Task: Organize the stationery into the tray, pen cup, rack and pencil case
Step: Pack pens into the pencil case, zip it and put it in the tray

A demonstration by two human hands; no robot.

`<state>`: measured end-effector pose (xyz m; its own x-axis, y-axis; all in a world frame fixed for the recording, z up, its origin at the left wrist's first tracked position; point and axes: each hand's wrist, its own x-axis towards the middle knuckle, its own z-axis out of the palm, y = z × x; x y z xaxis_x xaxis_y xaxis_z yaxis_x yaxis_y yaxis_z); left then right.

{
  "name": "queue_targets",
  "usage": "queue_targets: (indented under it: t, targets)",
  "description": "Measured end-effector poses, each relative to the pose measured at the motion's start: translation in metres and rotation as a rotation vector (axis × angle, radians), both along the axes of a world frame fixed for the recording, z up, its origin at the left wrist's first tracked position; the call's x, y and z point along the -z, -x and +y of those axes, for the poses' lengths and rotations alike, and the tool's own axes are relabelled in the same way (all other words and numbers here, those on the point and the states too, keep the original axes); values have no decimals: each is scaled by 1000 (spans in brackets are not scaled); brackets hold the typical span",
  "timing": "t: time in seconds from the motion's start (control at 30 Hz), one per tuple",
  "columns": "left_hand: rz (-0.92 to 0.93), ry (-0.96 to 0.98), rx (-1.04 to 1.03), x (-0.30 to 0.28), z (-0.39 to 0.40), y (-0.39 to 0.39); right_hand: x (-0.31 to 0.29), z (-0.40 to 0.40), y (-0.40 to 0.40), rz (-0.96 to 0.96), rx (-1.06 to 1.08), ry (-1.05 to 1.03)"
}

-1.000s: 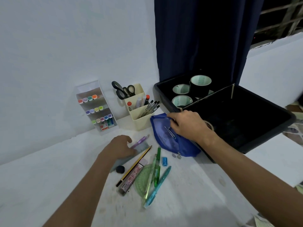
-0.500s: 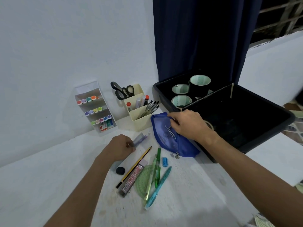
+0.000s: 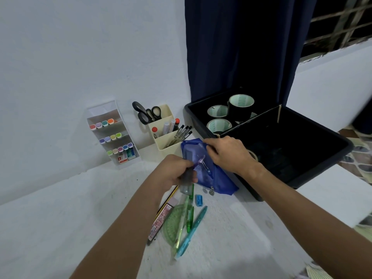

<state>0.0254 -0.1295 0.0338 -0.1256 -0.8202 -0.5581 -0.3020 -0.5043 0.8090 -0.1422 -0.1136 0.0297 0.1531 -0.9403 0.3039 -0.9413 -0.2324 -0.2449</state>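
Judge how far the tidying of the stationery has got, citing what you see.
Done: highlighters fill the clear rack, scissors and pens stand in the pen cup, tape rolls sit in the black tray. In hand: the right hand holds open the blue pencil case while the left hand brings a purple pen and a blurred ruler to it. Left: pencil, protractor, green pens, blue sharpener.

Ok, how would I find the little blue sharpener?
Start at the big black tray on the right, then go to the blue pencil case leaning on its front. Just below the case, on the table, lies the sharpener. It is small, blocky and bright blue, unlike the long green pens beside it.
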Motion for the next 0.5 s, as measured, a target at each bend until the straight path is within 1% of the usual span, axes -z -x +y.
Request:
queue_targets:
  t: [0.27,0.4,0.5]
  targets:
    - [294,-51,-283,15,1,25,1,-1,0,16,14,4]
    - [293,-71,-210,18,2,31,3,-1,0,18,17,1]
    - [407,-127,-210,15,2,28,3,-2,1,25,17,0]
